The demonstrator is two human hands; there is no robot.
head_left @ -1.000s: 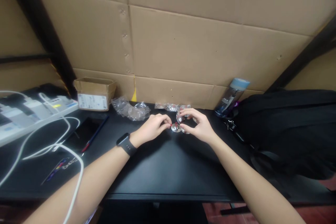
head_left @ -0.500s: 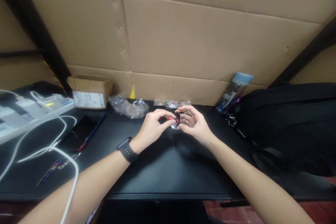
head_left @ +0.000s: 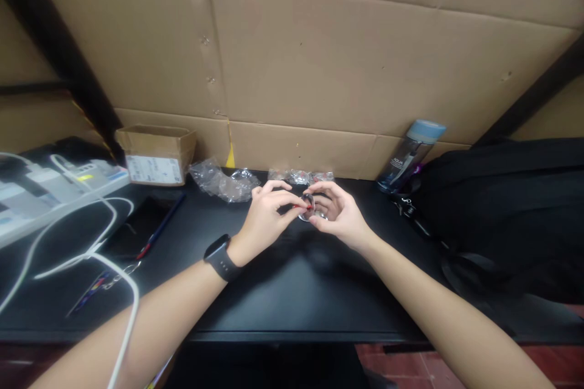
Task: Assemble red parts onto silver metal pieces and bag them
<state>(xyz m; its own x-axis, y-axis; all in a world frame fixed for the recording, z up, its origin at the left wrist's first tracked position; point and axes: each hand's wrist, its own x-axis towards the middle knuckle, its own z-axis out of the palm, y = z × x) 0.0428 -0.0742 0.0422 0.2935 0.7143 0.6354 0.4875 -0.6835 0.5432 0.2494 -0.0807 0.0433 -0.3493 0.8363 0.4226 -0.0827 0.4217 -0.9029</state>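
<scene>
Two bare hands at close work over the far middle of a black table (head_left: 292, 298). Pinches, between thumb and forefinger of the left hand (head_left: 269, 213), a small red part (head_left: 296, 206); remaining fingers loosely raised and bent. Holds, in the right hand (head_left: 340, 213), a small shiny round piece (head_left: 309, 199) tipped up on edge, with forefinger at the top of the rim and thumb near the bottom. Red part against or just before the face of the round piece; exact contact too small to tell. Below and behind the fingers, partly hidden: more shiny metal (head_left: 323, 216) on the table. Beyond the hands, along the foot of a cardboard panel (head_left: 296, 67): a row of small clear packets (head_left: 298, 177). To the left of these, crumpled clear plastic (head_left: 223, 182), then a small open cardboard box (head_left: 155, 155) with a white label. On the left wrist, a black watch (head_left: 222, 258). At far left, a dark tablet-like device (head_left: 148, 225), a white power strip (head_left: 59, 194) and a white cable (head_left: 131, 292) crossing in front of the left forearm. At right, a leaning bottle (head_left: 412, 155) with a blue cap, just beside a black bag (head_left: 497, 219).
</scene>
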